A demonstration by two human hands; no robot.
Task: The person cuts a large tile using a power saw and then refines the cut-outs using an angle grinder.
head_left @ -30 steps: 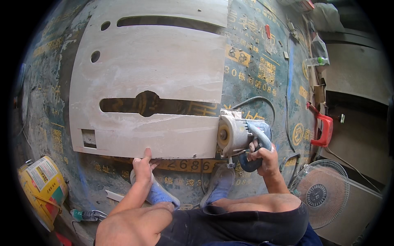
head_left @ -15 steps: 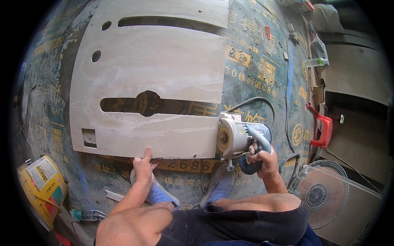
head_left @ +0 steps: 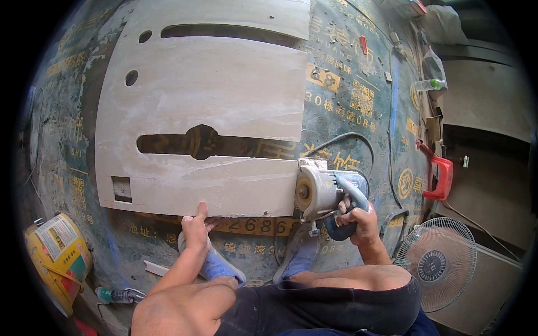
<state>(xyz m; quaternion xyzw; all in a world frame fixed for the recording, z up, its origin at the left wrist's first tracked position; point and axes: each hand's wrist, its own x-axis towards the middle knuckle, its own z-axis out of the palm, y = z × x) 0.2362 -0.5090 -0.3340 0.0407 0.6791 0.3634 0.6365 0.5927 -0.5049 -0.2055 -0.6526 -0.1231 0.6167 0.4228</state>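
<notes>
Dusty pale board with long slots, round holes and a square cutout lies on printed green floor covering. My left hand grips its near edge, thumb on top. My right hand is closed on the handle of a dusty handheld power saw with a yellowish round guard, held at the board's right edge, just right of the long slotted opening's lower strip. My feet are partly under the board's near side.
A yellow bucket stands left, a power tool beside it. Right are a mesh-guarded fan, a red plastic object, a bottle, cables and large panels. A white strip lies near my left foot.
The saw in my right hand has moved slightly toward me along the board's right edge. My left hand stays in place on the near edge.
</notes>
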